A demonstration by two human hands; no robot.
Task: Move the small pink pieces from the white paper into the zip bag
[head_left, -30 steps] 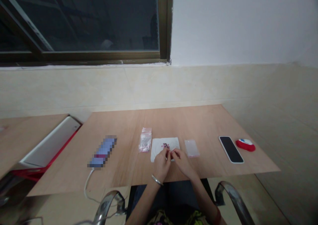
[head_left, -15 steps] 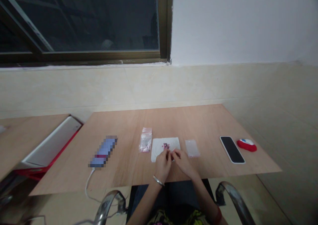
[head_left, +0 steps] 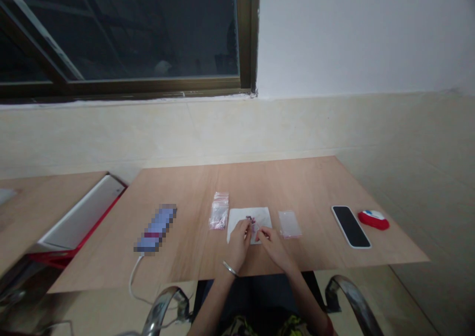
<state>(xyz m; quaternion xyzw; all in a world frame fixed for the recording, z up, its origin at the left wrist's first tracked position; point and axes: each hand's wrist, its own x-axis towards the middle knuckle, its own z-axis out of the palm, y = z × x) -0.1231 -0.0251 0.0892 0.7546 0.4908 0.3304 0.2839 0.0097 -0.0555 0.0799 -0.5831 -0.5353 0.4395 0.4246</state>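
A white paper sheet (head_left: 237, 224) lies on the wooden table (head_left: 282, 177), with a small pink-purple item (head_left: 251, 220) on it. My left hand (head_left: 239, 242), wearing a silver bangle, rests at the sheet's lower edge with its fingertips just below that item. My right hand (head_left: 269, 244) is beside it, its fingertips pinched together on the sheet's lower right. Whether either hand holds something small is too hard to see. A small plastic bag with pinkish contents (head_left: 219, 211) lies left of the sheet, and a clear flat plastic bag (head_left: 289, 224) lies right of it.
A black smartphone (head_left: 351, 226) and a red-and-white computer mouse (head_left: 373, 220) lie at the table's right. A pixelated blue device (head_left: 156, 229) with a white cable lies left. Beyond the left edge stands a red-and-white box (head_left: 81, 217). Chrome chair arms (head_left: 163, 309) curve below the table.
My left hand has shifted slightly left, away from the pink-purple item. The whole view has drifted a little, and the table's contents appear slightly further right.
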